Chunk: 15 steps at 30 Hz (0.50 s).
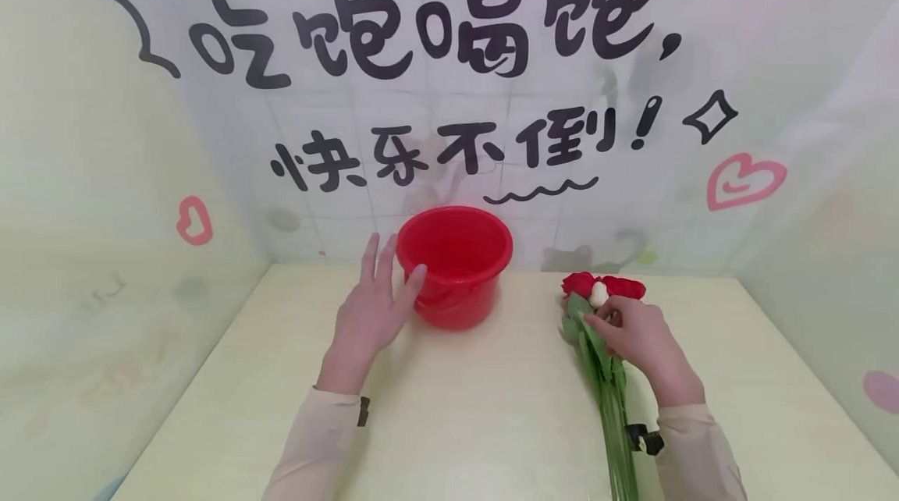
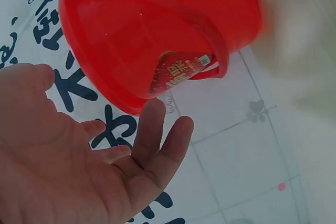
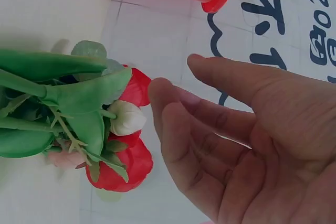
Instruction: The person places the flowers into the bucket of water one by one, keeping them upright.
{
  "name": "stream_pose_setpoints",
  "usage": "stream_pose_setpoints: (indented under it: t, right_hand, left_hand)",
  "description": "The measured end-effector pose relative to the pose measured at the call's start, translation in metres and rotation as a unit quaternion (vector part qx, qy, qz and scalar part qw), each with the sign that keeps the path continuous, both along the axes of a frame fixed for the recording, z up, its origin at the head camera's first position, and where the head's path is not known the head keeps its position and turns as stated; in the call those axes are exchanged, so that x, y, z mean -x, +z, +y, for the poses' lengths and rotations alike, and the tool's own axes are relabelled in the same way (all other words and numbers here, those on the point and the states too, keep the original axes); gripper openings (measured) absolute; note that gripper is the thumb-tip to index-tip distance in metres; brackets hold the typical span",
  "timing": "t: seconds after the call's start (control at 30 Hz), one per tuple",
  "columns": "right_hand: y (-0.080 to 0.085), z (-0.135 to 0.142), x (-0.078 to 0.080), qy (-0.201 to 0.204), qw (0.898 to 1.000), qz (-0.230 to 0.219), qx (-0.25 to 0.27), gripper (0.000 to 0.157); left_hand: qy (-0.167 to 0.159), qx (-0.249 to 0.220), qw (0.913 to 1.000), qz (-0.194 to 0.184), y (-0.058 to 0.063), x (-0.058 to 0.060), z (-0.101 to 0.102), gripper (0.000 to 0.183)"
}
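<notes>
A red plastic bucket (image 1: 460, 306) stands upright by the back wall, and its handle and printed label (image 2: 181, 69) show in the left wrist view. My left hand (image 1: 372, 314) is beside the bucket's left side, fingers spread and thumb in front of it, gripping nothing. To the right lies a bunch of artificial flowers (image 1: 609, 392), stems toward me, with red blooms (image 3: 128, 166), a white bud (image 3: 127, 118) and green leaves (image 3: 84, 95). Over the flower end hovers my right hand (image 1: 642, 333), its fingers loosely bent and nothing between thumb and fingertips.
The pale tabletop (image 1: 492, 407) runs back to a white wall covering (image 1: 456, 103) with large black lettering. Similar light coverings stand on the left (image 1: 84, 251) and right (image 1: 829, 267). Each wrist wears a dark strap, partly under a beige sleeve (image 1: 316, 438).
</notes>
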State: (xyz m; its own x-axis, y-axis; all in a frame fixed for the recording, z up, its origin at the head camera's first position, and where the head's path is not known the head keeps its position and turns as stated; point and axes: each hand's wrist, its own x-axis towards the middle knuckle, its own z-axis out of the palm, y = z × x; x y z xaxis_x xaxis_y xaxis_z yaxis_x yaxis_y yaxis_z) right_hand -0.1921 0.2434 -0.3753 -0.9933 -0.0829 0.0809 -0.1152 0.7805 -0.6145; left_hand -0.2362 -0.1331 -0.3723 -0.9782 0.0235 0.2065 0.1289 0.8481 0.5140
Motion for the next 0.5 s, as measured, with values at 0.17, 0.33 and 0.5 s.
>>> stream_pose_setpoints:
  t: [0.17,0.33,0.5]
  right_hand:
    - [-0.008,0.006,0.002,-0.010,1.000,-0.006,0.005,0.020]
    - [-0.013,0.009,0.007,-0.008,1.000,-0.024,0.005,0.020]
    - [-0.015,0.012,0.015,-0.016,0.999,-0.033,0.009,0.020]
  left_hand:
    - [-0.002,0.002,1.0000,-0.002,-0.007,0.004,-0.001,0.090]
    - [-0.003,0.014,0.9999,-0.009,-0.009,0.006,-0.003,0.092]
    - [-0.006,0.012,0.9999,0.000,-0.008,0.009,-0.002,0.093]
